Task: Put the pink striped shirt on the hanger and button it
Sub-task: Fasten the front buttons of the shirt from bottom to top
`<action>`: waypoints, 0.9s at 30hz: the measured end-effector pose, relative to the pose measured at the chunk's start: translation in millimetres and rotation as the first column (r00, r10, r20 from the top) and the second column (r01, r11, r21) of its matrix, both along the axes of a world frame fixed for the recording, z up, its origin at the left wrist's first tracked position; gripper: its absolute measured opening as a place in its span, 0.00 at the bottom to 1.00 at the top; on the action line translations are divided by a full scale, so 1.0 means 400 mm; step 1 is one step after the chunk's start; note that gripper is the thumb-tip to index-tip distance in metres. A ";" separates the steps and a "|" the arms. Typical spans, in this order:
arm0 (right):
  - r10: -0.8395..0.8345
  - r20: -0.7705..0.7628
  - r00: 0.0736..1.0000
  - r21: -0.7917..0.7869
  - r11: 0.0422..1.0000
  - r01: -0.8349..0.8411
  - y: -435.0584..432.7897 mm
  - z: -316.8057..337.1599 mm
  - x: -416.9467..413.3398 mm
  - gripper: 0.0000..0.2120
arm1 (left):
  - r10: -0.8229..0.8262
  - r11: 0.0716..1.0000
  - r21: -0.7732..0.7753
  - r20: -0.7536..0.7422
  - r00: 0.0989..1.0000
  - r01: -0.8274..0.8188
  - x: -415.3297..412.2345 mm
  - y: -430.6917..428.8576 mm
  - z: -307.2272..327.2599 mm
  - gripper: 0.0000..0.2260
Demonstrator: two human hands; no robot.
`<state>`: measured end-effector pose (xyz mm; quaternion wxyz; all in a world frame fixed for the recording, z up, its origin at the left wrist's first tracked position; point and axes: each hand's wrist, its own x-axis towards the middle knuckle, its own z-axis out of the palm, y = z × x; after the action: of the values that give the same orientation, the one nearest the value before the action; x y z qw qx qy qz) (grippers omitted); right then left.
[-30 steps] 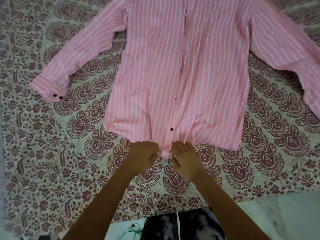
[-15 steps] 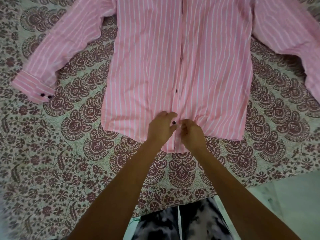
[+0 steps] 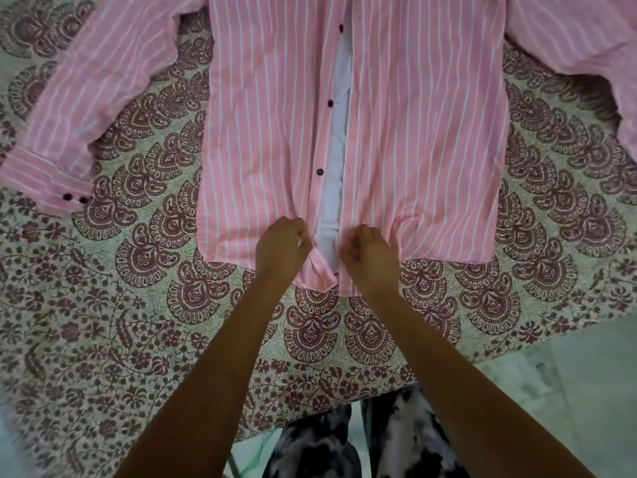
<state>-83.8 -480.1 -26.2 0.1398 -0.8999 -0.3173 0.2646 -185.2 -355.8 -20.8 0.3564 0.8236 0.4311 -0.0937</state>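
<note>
Two hands work in head view, both at shirt's lower front. Pink striped shirt (image 3: pixel 431 132) lies flat, front up, on patterned bedspread (image 3: pixel 138 305). Front edges lie apart, pale strip (image 3: pixel 336 160) showing between them. We note left hand (image 3: pixel 281 246) curled, pinching button-side edge near hem. Right hand (image 3: pixel 370 257) curled, pinching opposite edge. Three dark buttons (image 3: pixel 320 172) up that edge, unfastened. Sleeve cuff (image 3: pixel 41 181) lies far left on bedspread.

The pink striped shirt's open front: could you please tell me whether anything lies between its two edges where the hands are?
Nothing visible does. The left hand pinches the button edge, and the right hand pinches the other. Between them lies only the pale inner side of the shirt.
</note>
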 end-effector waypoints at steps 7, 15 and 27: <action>-0.142 0.027 0.989 -0.047 0.989 0.144 0.046 0.006 -0.017 0.16 | -0.080 0.992 -0.085 0.118 0.990 0.090 0.032 -0.001 0.015 0.02; -0.459 -0.465 0.757 0.163 0.796 0.583 -0.035 0.006 0.028 0.06 | 0.200 0.945 -0.291 0.162 0.966 -0.147 0.094 -0.072 -0.009 0.01; -0.492 -0.422 0.762 0.197 0.770 0.607 -0.036 0.019 0.023 0.02 | 0.304 0.902 -0.367 0.162 0.939 -0.228 0.116 -0.115 0.030 0.03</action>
<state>-74.5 -494.4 -18.4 0.4107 -0.8565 -0.0445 0.3095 -138.7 -401.8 -8.7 0.5483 0.6871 0.4759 -0.0277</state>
